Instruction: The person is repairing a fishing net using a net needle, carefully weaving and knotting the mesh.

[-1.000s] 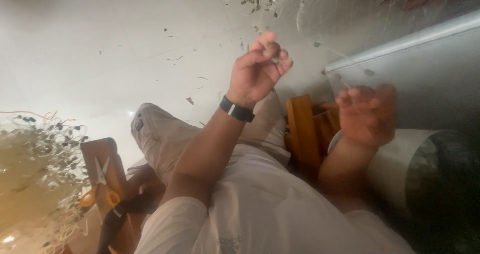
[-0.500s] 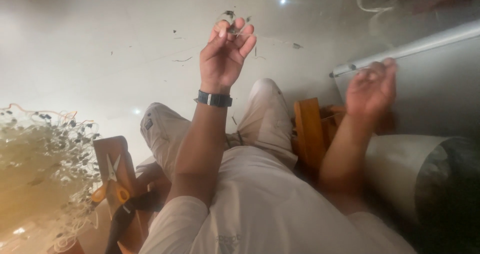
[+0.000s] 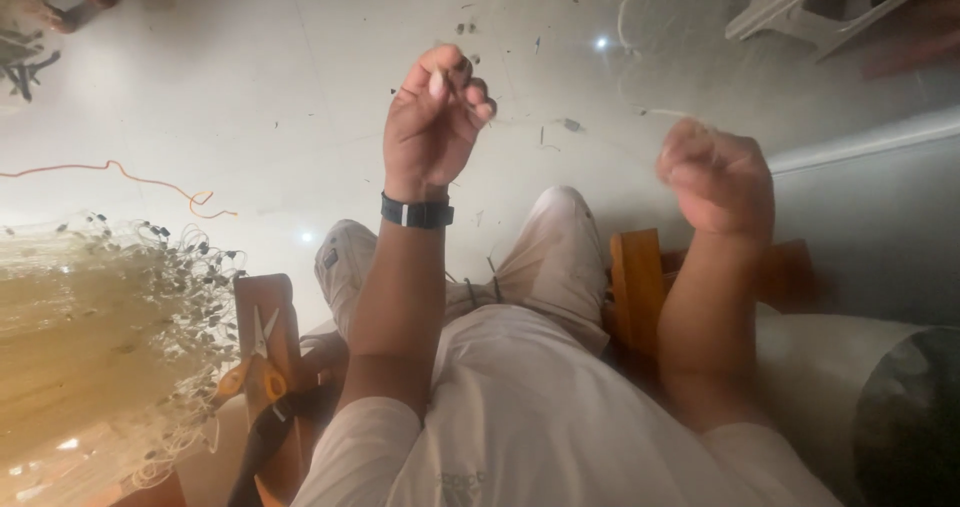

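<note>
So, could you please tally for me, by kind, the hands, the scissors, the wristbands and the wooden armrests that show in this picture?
Hands: 2, the raised left hand pinching a thin pale line, and the closed right hand.
Orange-handled scissors: 1.
Black wristband: 1.
Wooden armrests: 2, the left one and the right one.
Total: 6.

left hand (image 3: 435, 127) pinched, right hand (image 3: 718, 179) fisted
</note>
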